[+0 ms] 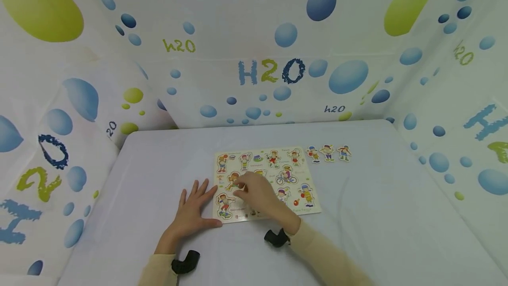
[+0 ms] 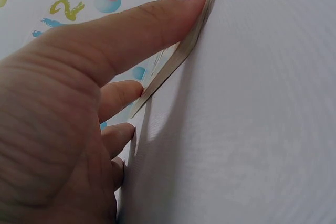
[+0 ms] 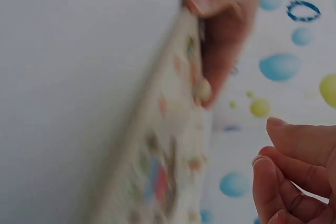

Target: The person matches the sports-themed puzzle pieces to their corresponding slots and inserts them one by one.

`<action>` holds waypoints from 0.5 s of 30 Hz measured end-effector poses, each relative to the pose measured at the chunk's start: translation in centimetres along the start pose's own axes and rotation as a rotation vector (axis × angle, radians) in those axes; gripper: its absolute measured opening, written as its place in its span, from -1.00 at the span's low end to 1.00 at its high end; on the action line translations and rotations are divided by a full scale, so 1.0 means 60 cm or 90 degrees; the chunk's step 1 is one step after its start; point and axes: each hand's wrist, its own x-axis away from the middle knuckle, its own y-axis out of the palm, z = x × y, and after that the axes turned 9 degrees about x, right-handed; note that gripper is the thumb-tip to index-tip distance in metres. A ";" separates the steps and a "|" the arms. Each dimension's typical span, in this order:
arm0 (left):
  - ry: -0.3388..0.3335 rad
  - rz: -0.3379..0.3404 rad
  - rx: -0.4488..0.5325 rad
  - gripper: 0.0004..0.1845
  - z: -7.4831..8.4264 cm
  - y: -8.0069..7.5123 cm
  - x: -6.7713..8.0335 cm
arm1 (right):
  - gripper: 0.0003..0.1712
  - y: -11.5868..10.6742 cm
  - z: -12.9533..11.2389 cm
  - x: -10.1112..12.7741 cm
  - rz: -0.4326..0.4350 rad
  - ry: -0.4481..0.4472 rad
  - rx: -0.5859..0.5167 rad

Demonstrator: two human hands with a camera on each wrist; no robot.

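Note:
A wooden puzzle board [image 1: 267, 183] with cartoon figure pieces lies flat in the middle of the table [image 1: 369, 215]. My left hand [image 1: 193, 210] rests flat beside the board's left edge, fingers straight. Its thumb [image 2: 157, 22] presses the board's edge [image 2: 181, 59] near the front corner. My right hand [image 1: 240, 185] is over the board's left half, its fingertips at an orange figure piece [image 1: 232, 181]. In the right wrist view the board [image 3: 168, 150] is blurred. My right fingers [image 3: 294, 177] are curled with nothing visible between them.
Three loose figure pieces [image 1: 327, 152] lie in a row on the table just past the board's far right corner. Bubble-print curtain walls [image 1: 270, 47] close in the table at the back and on both sides.

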 end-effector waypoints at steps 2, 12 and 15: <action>0.000 0.000 -0.001 0.13 0.002 0.000 0.000 | -0.76 -0.028 0.019 0.000 0.032 0.012 -0.014; 0.005 0.008 -0.002 0.14 0.006 -0.001 0.001 | -0.76 -0.163 0.159 0.003 0.206 0.083 0.009; 0.004 0.008 -0.001 0.15 0.004 0.001 0.000 | -0.75 -0.194 0.197 0.008 0.233 0.116 0.030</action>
